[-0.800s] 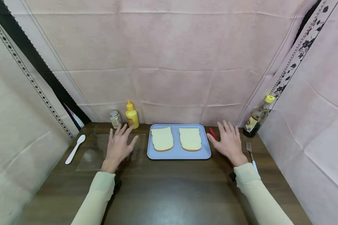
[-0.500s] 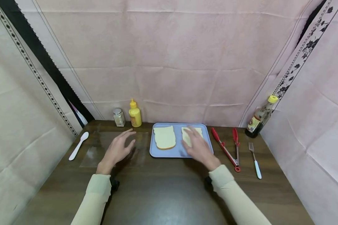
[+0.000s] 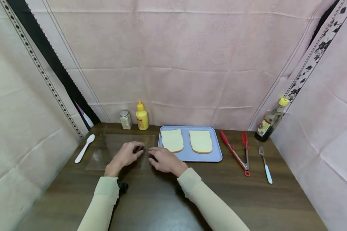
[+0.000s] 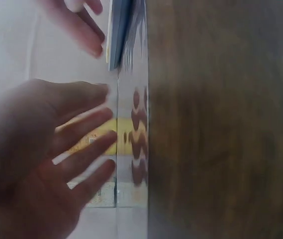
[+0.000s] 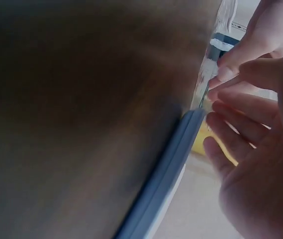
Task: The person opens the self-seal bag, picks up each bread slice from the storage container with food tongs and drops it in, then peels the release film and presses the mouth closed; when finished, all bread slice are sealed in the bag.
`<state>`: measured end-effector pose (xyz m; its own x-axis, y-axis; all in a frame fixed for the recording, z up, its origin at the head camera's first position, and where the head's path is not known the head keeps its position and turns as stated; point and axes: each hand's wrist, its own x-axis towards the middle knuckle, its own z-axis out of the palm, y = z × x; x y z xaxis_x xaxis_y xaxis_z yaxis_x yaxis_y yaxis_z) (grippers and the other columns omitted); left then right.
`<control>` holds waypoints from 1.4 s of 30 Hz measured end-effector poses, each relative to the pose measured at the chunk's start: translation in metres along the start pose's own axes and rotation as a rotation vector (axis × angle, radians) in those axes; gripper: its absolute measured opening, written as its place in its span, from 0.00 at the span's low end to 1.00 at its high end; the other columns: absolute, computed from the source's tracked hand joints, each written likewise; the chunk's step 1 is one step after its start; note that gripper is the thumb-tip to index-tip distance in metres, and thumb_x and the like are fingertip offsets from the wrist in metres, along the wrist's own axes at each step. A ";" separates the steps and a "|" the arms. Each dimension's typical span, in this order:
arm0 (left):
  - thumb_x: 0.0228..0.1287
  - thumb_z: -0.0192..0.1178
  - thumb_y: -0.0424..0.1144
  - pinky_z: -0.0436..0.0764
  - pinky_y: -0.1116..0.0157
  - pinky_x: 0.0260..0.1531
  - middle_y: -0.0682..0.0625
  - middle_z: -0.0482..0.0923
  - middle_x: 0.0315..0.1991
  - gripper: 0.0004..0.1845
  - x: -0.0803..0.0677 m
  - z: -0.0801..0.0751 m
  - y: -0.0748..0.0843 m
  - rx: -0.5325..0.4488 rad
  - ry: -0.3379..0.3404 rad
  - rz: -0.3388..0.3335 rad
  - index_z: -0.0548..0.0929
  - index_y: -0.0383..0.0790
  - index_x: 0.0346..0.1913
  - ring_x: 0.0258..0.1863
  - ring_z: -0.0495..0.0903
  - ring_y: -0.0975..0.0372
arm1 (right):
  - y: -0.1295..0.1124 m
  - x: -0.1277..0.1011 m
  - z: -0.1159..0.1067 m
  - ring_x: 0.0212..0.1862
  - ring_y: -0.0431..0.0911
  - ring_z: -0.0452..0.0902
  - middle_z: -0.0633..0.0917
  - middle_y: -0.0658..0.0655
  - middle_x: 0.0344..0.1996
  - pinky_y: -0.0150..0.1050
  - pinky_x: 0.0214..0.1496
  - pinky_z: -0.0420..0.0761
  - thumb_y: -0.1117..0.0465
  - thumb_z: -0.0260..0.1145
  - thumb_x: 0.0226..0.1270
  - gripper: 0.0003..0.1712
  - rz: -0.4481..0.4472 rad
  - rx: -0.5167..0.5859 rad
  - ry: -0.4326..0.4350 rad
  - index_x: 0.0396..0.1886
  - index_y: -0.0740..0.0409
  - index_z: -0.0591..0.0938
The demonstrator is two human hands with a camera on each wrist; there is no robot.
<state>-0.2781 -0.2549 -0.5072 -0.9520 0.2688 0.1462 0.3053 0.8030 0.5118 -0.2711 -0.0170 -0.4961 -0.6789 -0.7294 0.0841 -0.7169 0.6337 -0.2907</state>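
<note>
A clear plastic sheet (image 3: 108,150) lies flat on the dark wooden table (image 3: 167,199), left of a blue tray (image 3: 188,156). The tray carries two slices of white bread (image 3: 172,140) (image 3: 200,141). My left hand (image 3: 126,155) rests over the sheet's right part with its fingers spread and holds nothing. My right hand (image 3: 163,159) lies beside it at the sheet's right edge, fingertips towards the left hand, near the tray's front left corner. In the left wrist view the left hand (image 4: 47,159) shows straight fingers. The right wrist view shows relaxed fingers (image 5: 231,124) by the tray's rim (image 5: 166,179).
A white spoon (image 3: 85,148) lies left of the sheet. A spice jar (image 3: 125,119) and a yellow squeeze bottle (image 3: 142,119) stand at the back. Red tongs (image 3: 237,150), a fork (image 3: 264,163) and a dark sauce bottle (image 3: 271,120) are right of the tray. Pink cloth walls surround the table.
My right hand has swept left from beside the tongs, across the tray, to the sheet's right edge. The left hand has lowered onto the sheet.
</note>
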 end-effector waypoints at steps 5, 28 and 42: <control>0.76 0.68 0.36 0.76 0.38 0.73 0.42 0.84 0.69 0.17 -0.004 0.004 -0.005 -0.010 -0.045 -0.018 0.89 0.41 0.64 0.73 0.78 0.42 | -0.006 0.007 0.006 0.77 0.52 0.76 0.79 0.57 0.76 0.50 0.81 0.75 0.50 0.56 0.88 0.27 0.026 -0.090 -0.079 0.74 0.58 0.81; 0.78 0.68 0.43 0.83 0.55 0.39 0.50 0.93 0.51 0.09 -0.007 -0.037 -0.004 -0.059 0.284 0.061 0.93 0.50 0.55 0.24 0.79 0.59 | -0.001 0.007 -0.004 0.82 0.50 0.69 0.75 0.57 0.79 0.45 0.84 0.70 0.68 0.54 0.78 0.30 0.051 0.081 -0.159 0.76 0.54 0.79; 0.80 0.66 0.41 0.87 0.44 0.57 0.47 0.93 0.54 0.09 -0.002 -0.024 -0.007 -0.077 0.253 0.047 0.93 0.48 0.54 0.53 0.91 0.50 | 0.044 -0.057 -0.022 0.71 0.54 0.80 0.83 0.56 0.71 0.55 0.73 0.82 0.68 0.59 0.82 0.24 0.080 0.528 0.167 0.73 0.59 0.81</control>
<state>-0.2789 -0.2742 -0.4908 -0.9145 0.1553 0.3737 0.3562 0.7473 0.5610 -0.2678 0.0580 -0.4925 -0.7747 -0.6062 0.1796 -0.5143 0.4389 -0.7368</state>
